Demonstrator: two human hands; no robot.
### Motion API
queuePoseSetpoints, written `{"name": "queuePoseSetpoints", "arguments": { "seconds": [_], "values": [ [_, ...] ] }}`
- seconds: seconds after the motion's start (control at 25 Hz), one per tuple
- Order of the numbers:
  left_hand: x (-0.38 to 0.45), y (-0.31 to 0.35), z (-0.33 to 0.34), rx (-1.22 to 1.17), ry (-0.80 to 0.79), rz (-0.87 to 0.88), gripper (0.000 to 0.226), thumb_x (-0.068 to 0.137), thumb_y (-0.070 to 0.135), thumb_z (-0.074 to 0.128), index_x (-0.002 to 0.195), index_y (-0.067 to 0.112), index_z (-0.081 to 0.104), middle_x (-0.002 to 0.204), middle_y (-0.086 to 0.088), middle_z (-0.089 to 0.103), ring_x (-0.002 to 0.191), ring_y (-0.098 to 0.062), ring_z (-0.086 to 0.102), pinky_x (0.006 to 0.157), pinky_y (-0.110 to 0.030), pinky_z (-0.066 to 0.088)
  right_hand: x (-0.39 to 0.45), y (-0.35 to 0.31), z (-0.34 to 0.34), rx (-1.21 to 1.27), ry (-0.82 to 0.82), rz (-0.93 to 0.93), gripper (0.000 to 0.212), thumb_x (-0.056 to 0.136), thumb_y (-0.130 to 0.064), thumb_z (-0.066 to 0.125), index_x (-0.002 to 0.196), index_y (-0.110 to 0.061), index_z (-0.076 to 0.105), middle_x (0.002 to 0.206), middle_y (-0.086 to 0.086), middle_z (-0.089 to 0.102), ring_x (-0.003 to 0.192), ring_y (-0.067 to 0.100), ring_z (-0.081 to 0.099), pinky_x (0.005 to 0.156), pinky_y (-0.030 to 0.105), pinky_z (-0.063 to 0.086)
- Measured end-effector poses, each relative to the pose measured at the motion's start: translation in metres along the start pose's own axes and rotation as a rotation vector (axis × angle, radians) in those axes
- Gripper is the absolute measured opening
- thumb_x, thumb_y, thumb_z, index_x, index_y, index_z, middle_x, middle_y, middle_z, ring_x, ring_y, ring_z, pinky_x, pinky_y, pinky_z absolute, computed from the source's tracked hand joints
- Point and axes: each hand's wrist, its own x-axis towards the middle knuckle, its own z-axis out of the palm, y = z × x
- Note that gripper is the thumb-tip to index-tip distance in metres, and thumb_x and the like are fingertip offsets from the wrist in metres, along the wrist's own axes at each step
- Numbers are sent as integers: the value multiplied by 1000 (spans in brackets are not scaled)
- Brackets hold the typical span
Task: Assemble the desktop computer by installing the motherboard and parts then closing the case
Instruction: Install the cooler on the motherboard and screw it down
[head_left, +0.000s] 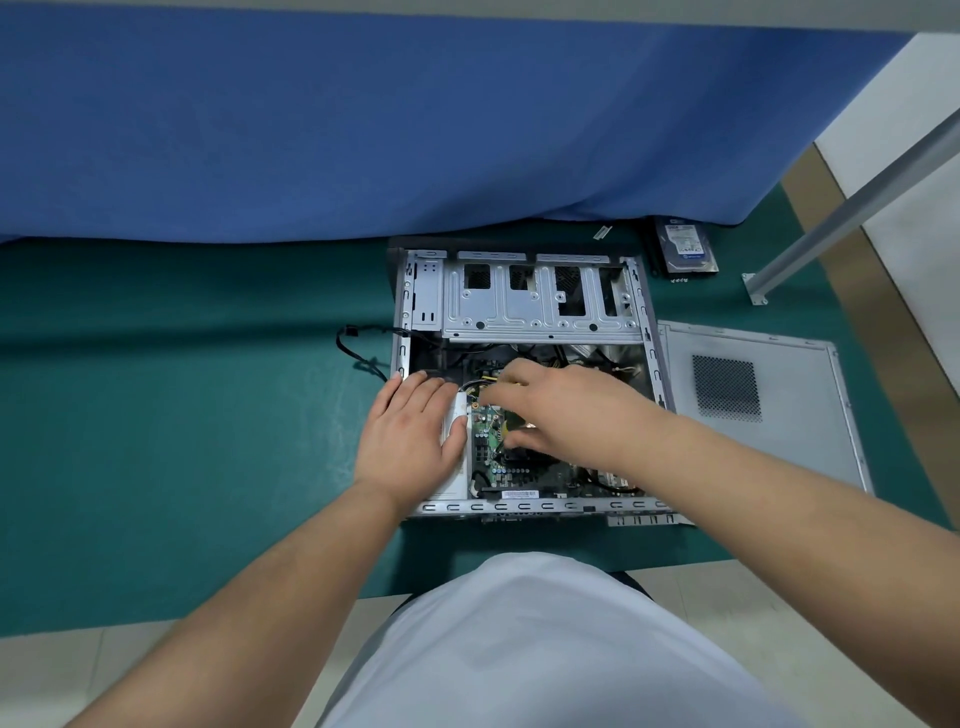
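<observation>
Head view: motherboard (511, 462) is seen seated in the open case (524, 306) on the mat, left hand (413, 439) laid flat on its left edge, right hand (561, 410) directly above the board with fingers curled among cables (480, 384), grip contents not discernible.

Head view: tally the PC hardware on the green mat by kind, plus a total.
Computer case, open: 1
Motherboard, inside the case: 1
Side panel, off, flat beside the case: 1
Hard drive, loose behind the case: 1
Total: 4
Left hand rests flat at the case's edge; right hand reaches inside.
</observation>
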Motion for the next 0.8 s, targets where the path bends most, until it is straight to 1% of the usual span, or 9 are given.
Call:
{"name": "queuePoseSetpoints", "arguments": {
  "seconds": [0.08, 0.12, 0.16, 0.32, 0.44, 0.52, 0.6, 0.72, 0.8],
  "values": [
    [0, 1, -1, 6, -3, -1, 55, 101, 50, 34, 140, 22, 59, 141, 3, 61, 141, -19, 44, 125, -40, 19, -4, 4, -3, 27, -36, -56, 31, 98, -28, 61, 128, -29, 57, 118, -2, 56, 77, 30, 65, 60, 36, 48],
    [0, 1, -1, 8, -2, 0, 54, 101, 50, 34, 140, 22, 59, 140, 3, 61, 141, -19, 44, 125, -40, 19, -6, 1, -1, -2, -23, -24, 25, 98, -28, 59, 123, -26, 59, 112, -1, 57, 76, 30, 64, 59, 36, 47],
    [0, 1, -1, 9, 0, 1, 54, 101, 50, 35, 140, 22, 59, 140, 3, 61, 141, -19, 44, 125, -40, 19, -6, -2, 3, -25, 12, 33, 22, 100, -35, 56, 117, -21, 59, 105, 1, 59, 76, 30, 65, 56, 35, 43],
    [0, 1, -2, 4, -6, 0, 54, 101, 50, 35, 140, 21, 59, 141, 2, 61, 141, -19, 44, 125, -41, 20, 0, -13, 13, -195, 67, 239, 49, 102, -66, 30, 90, -19, 40, 71, 0, 55, 65, 30, 65, 48, 30, 30],
    [0, 1, -2, 1, 0, 4, 53, 101, 50, 36, 140, 21, 59, 140, 3, 61, 141, -19, 44, 125, -41, 20, 0, -4, 7, -70, -10, 171, 53, 97, -68, 43, 108, -17, 50, 92, 3, 59, 76, 30, 65, 52, 33, 38],
    [0, 1, -1, 0, 5, 6, 53, 101, 49, 37, 140, 21, 59, 140, 3, 61, 140, -18, 44, 125, -40, 20, -3, 2, -4, 63, -66, 69, 41, 98, -47, 60, 131, -24, 52, 117, 3, 56, 86, 31, 66, 64, 38, 51],
    [0, 0, 0, -2, 3, 4, 53, 101, 50, 36, 140, 22, 58, 140, 3, 61, 140, -18, 44, 125, -41, 20, -5, 3, -9, 106, -85, 13, 35, 99, -33, 60, 133, -28, 54, 118, 1, 58, 90, 30, 66, 74, 41, 55],
    [0, 0, 1, 1, 17, 12, 53, 101, 50, 35, 140, 22, 59, 140, 3, 61, 140, -18, 44, 125, -41, 21, -1, -8, 0, -55, 28, 130, 36, 103, -51, 46, 107, -16, 54, 81, 1, 58, 70, 29, 60, 53, 35, 44],
    [0, -1, 3, -3, 24, 15, 53, 101, 50, 36, 140, 22, 59, 139, 3, 62, 140, -19, 45, 125, -41, 22, 3, -15, 5, -192, 78, 252, 48, 103, -62, 34, 91, -16, 41, 56, -2, 37, 51, 26, 42, 44, 28, 23]
  ]
}}
